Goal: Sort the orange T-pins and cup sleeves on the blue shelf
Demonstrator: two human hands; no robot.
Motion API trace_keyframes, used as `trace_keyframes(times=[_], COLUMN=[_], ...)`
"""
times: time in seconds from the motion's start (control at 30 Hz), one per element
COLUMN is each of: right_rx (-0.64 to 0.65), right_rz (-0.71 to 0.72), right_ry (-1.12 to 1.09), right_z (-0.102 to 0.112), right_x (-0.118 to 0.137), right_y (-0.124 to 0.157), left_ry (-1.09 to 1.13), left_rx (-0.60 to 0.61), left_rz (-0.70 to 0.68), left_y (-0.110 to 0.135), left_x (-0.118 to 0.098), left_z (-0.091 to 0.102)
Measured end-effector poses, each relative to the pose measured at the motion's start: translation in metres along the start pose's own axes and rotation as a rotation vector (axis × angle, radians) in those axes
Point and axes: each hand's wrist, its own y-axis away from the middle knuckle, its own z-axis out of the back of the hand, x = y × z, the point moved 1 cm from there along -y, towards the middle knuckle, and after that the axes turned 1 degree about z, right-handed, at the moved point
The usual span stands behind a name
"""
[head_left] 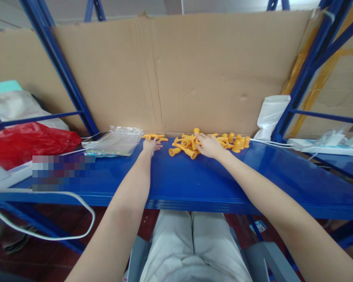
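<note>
My left hand [152, 146] lies low over the blue shelf top, fingers stretched out and apart. Just beyond its fingers are several orange-yellow branched plastic pieces [161, 139], close to the cardboard. My right hand [208, 145] is open, its fingers spread over the right side of a loose pile of orange-yellow plastic parts [186, 143]. These parts have thin stems and flared, cup-like ends; their exact kind is unclear. The hand covers part of the pile. To its right, several short orange-yellow cup-shaped pieces [237, 145] stand in a cluster.
A tall cardboard sheet [223, 70] backs the blue shelf [188, 184]. Clear plastic bags [114, 143] lie left, beside a red plastic bag [32, 141]. A white wrapped item [272, 115] leans at the right post. White power strips [326, 145] and a looping white cable [90, 211] flank the workspace.
</note>
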Motion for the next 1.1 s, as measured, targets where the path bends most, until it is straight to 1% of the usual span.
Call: trace_keyframes(times=[0.1, 0.13, 0.2, 0.3, 0.5, 0.6, 0.7, 0.77, 0.83, 0.9, 0.97, 1.0, 1.1], right_rx=[0.007, 0.01, 0.017, 0.019, -0.002, -0.026, -0.012, 0.009, 0.021, 0.027, 0.035, 0.038, 0.04], right_rz=[-0.001, -0.003, -0.004, -0.001, 0.033, 0.056, 0.064, 0.063, 0.089, 0.153, 0.22, 0.242, 0.275], right_ry=[0.003, 0.003, 0.002, 0.004, 0.016, 0.012, 0.01, 0.013, 0.017, 0.009, -0.014, -0.027, -0.06], right_z=[0.0, 0.0, 0.001, 0.001, -0.004, -0.002, 0.005, 0.01, 0.014, 0.015, 0.015, 0.014, 0.013], right_x=[0.0, 0.0, 0.0, 0.001, -0.001, 0.0, 0.005, 0.009, 0.013, 0.016, 0.018, 0.019, 0.02], right_y=[0.0, 0.0, 0.0, 0.001, 0.001, 0.001, 0.001, 0.002, 0.002, 0.002, 0.002, 0.002, 0.002], left_ry=[0.021, 0.034, 0.065, 0.088, 0.111, 0.132, 0.13, 0.026, -0.198, -0.448, -0.626, -0.68, -0.758], left_rx=[-0.08, -0.088, -0.055, 0.051, 0.157, 0.15, 0.091, 0.02, -0.066, -0.117, -0.117, -0.11, -0.085], left_rz=[0.011, 0.012, 0.0, -0.012, 0.049, 0.036, -0.028, -0.094, -0.196, -0.32, -0.414, -0.433, -0.433], left_y=[0.006, 0.009, 0.016, 0.024, 0.03, 0.029, 0.025, 0.021, 0.018, 0.016, 0.015, 0.015, 0.014], left_x=[-0.005, -0.007, -0.01, -0.013, -0.014, -0.014, -0.014, -0.012, -0.01, -0.007, -0.004, -0.003, -0.001], left_z=[0.0, -0.001, -0.002, -0.004, -0.007, -0.009, -0.01, -0.009, -0.008, -0.006, -0.006, -0.007, -0.008])
